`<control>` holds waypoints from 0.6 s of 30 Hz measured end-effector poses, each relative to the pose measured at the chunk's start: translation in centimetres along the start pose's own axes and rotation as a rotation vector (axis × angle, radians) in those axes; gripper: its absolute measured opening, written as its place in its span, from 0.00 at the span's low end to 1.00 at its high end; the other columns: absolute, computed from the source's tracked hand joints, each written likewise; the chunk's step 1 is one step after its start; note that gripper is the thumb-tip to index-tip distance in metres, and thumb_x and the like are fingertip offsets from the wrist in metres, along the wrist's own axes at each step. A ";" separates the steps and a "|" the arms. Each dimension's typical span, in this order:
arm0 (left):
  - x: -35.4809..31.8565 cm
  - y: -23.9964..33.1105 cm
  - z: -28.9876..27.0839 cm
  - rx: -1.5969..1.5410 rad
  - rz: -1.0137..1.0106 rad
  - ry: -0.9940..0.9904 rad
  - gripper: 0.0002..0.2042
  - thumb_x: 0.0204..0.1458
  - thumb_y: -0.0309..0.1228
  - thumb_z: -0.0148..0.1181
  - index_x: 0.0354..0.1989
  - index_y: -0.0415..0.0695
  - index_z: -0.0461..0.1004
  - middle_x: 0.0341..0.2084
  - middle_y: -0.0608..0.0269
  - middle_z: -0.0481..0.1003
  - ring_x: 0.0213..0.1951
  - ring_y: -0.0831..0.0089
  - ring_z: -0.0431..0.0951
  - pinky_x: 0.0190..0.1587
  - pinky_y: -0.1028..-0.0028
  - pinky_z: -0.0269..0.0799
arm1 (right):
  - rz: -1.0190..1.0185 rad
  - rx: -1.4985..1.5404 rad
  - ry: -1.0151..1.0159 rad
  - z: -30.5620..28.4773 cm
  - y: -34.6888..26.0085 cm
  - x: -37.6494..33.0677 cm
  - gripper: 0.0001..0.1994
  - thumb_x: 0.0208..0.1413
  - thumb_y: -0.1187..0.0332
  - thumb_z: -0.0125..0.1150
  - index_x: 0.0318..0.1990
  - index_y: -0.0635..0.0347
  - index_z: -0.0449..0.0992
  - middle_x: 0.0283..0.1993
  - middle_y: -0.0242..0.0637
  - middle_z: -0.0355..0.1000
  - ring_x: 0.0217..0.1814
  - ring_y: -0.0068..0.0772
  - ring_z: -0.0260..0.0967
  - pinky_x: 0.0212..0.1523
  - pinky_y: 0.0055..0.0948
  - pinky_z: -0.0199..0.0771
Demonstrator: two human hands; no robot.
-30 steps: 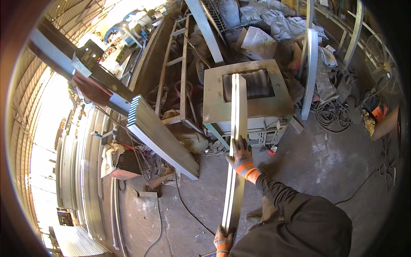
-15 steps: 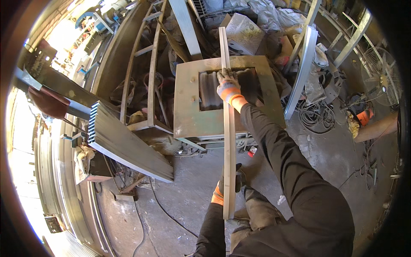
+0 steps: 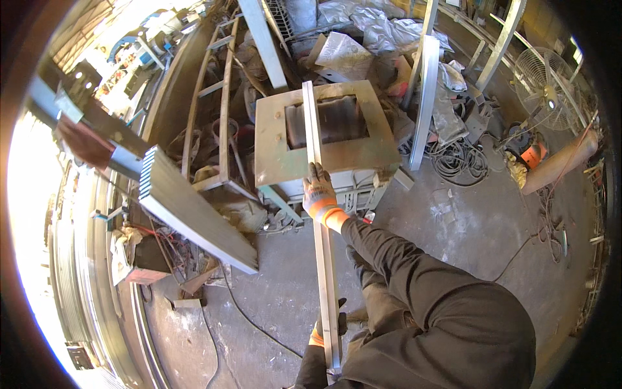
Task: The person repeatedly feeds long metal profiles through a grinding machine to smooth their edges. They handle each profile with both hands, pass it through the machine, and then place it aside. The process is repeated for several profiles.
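A long, pale metal bar (image 3: 313,139) runs from a box-like metal stand (image 3: 269,139) back toward my body. Its far end lies over the rectangular opening (image 3: 343,120) in the stand's top, where a dark, streaked surface shows. My right hand (image 3: 319,193), in a grey and orange glove, grips the bar from above, just in front of the stand's near edge. Close to the bar's near end, my left hand (image 3: 318,329) is closed round it from the left and beneath. The bar hides much of that hand, though dark gloved fingertips show on its right side.
A stack of grey metal profiles (image 3: 197,207) slants at the left, before a ladder-like frame (image 3: 225,110). Right of the stand are an upright metal profile (image 3: 424,104), coiled cables (image 3: 459,162), a fan (image 3: 547,91) and a brown cylinder (image 3: 560,162). A thin cable (image 3: 253,321) crosses the floor.
The bar has been drawn back toward me and its far end sits lower over the stand. My right hand has come nearer, off the opening; my left hand has also moved back.
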State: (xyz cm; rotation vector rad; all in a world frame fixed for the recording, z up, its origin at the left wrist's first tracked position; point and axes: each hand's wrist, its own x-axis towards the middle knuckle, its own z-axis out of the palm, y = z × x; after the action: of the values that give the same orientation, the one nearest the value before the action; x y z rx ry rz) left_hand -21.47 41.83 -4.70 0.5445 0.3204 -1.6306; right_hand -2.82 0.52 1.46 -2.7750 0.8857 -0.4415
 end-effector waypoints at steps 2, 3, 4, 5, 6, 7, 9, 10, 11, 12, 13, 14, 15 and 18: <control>-4.7 -4.0 -2.0 0.027 0.003 0.080 0.39 0.75 0.62 0.57 0.84 0.47 0.64 0.26 0.70 0.71 0.27 0.73 0.72 0.31 0.70 0.71 | -0.007 0.100 0.062 -0.7 -2.9 -6.6 0.26 0.64 0.67 0.62 0.68 0.66 0.81 0.88 0.66 0.55 0.92 0.68 0.50 0.90 0.57 0.51; -7.6 -5.9 -2.9 0.027 0.018 0.156 0.38 0.75 0.60 0.57 0.84 0.46 0.63 0.26 0.70 0.69 0.26 0.74 0.70 0.31 0.70 0.69 | -0.018 0.209 0.121 -1.2 -3.6 -9.8 0.28 0.64 0.67 0.63 0.71 0.66 0.78 0.88 0.67 0.55 0.92 0.68 0.48 0.90 0.54 0.51; -10.2 -7.4 -3.7 0.003 0.055 0.157 0.38 0.76 0.58 0.57 0.84 0.46 0.62 0.25 0.71 0.67 0.25 0.75 0.67 0.30 0.71 0.67 | 0.006 0.301 0.102 -1.6 -4.2 -12.6 0.31 0.64 0.67 0.63 0.75 0.66 0.75 0.88 0.67 0.55 0.93 0.67 0.47 0.90 0.52 0.52; -12.6 -8.6 -4.3 0.091 0.064 0.181 0.39 0.76 0.63 0.53 0.83 0.46 0.63 0.26 0.70 0.69 0.25 0.75 0.69 0.29 0.71 0.66 | 0.014 0.453 0.181 -1.9 -4.9 -15.2 0.40 0.64 0.65 0.67 0.83 0.65 0.65 0.88 0.68 0.54 0.93 0.69 0.46 0.90 0.49 0.52; -15.0 -9.3 -4.9 0.025 -0.001 0.163 0.37 0.77 0.59 0.54 0.83 0.45 0.63 0.27 0.69 0.71 0.26 0.74 0.72 0.31 0.71 0.71 | -0.012 0.591 0.292 -2.1 -5.3 -18.5 0.47 0.63 0.64 0.74 0.86 0.64 0.57 0.88 0.68 0.53 0.94 0.68 0.45 0.91 0.51 0.50; -16.7 -10.2 -5.4 -0.073 -0.038 0.152 0.36 0.77 0.58 0.54 0.83 0.44 0.64 0.30 0.67 0.74 0.29 0.73 0.76 0.34 0.70 0.76 | 0.195 0.636 0.314 -1.8 -6.5 -21.2 0.47 0.63 0.64 0.76 0.86 0.64 0.58 0.86 0.65 0.58 0.91 0.64 0.52 0.88 0.50 0.57; -19.8 -12.0 -6.1 -0.030 -0.080 0.123 0.35 0.78 0.54 0.55 0.82 0.42 0.65 0.37 0.63 0.80 0.36 0.70 0.81 0.42 0.68 0.82 | 0.547 0.939 0.187 -0.8 -8.0 -26.2 0.47 0.63 0.63 0.80 0.85 0.66 0.59 0.82 0.59 0.67 0.85 0.56 0.65 0.82 0.46 0.69; -20.9 -12.6 -6.4 0.110 -0.096 0.149 0.34 0.78 0.53 0.55 0.82 0.41 0.66 0.41 0.61 0.82 0.39 0.68 0.83 0.46 0.67 0.84 | 0.677 1.196 0.049 -0.4 -7.9 -27.8 0.47 0.63 0.63 0.81 0.85 0.66 0.59 0.79 0.56 0.71 0.81 0.52 0.70 0.78 0.43 0.74; -22.1 -13.3 -6.4 0.279 -0.104 0.175 0.33 0.79 0.52 0.55 0.82 0.40 0.66 0.45 0.59 0.84 0.42 0.66 0.85 0.50 0.66 0.86 | 0.785 1.350 -0.048 0.0 -8.1 -29.4 0.48 0.63 0.61 0.82 0.84 0.66 0.59 0.76 0.53 0.74 0.77 0.49 0.74 0.75 0.41 0.76; -23.2 -14.1 -6.2 0.204 -0.075 0.233 0.36 0.77 0.56 0.56 0.81 0.39 0.67 0.49 0.58 0.83 0.44 0.65 0.86 0.51 0.65 0.86 | 0.772 1.397 -0.071 0.1 -8.4 -30.9 0.49 0.62 0.59 0.82 0.84 0.67 0.60 0.73 0.51 0.77 0.74 0.46 0.77 0.73 0.39 0.79; -24.2 -14.9 -5.8 0.161 -0.028 0.289 0.39 0.75 0.59 0.58 0.80 0.39 0.68 0.53 0.56 0.83 0.45 0.64 0.86 0.53 0.64 0.86 | 0.729 1.345 -0.041 0.1 -8.8 -32.0 0.50 0.61 0.55 0.83 0.84 0.66 0.60 0.71 0.49 0.79 0.70 0.44 0.79 0.71 0.37 0.79; -25.2 -15.7 -5.2 0.125 0.027 0.295 0.42 0.73 0.63 0.59 0.79 0.38 0.68 0.56 0.55 0.83 0.47 0.63 0.87 0.54 0.63 0.87 | 0.712 1.302 -0.018 -0.2 -9.0 -32.9 0.52 0.60 0.51 0.84 0.84 0.66 0.61 0.69 0.48 0.81 0.67 0.42 0.81 0.69 0.35 0.79; -25.9 -16.2 -4.4 0.398 0.144 0.401 0.43 0.71 0.66 0.61 0.78 0.38 0.69 0.56 0.55 0.83 0.48 0.64 0.86 0.55 0.63 0.86 | 0.767 1.452 0.004 -0.5 -9.5 -33.2 0.45 0.60 0.51 0.83 0.79 0.64 0.69 0.66 0.45 0.82 0.63 0.37 0.81 0.67 0.35 0.80; -27.2 -17.7 -2.0 0.989 0.338 0.569 0.37 0.70 0.51 0.70 0.77 0.36 0.69 0.57 0.55 0.83 0.54 0.69 0.83 0.57 0.65 0.82 | 0.744 1.426 -0.132 -2.4 -8.7 -34.2 0.36 0.65 0.60 0.81 0.77 0.59 0.76 0.62 0.36 0.84 0.63 0.29 0.80 0.62 0.34 0.82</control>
State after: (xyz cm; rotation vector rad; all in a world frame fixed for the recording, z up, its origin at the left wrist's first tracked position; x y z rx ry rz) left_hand -36.92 68.40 5.98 1.7219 -0.2010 -1.1917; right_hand -25.55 27.42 -1.48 -1.0889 0.9197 -0.4531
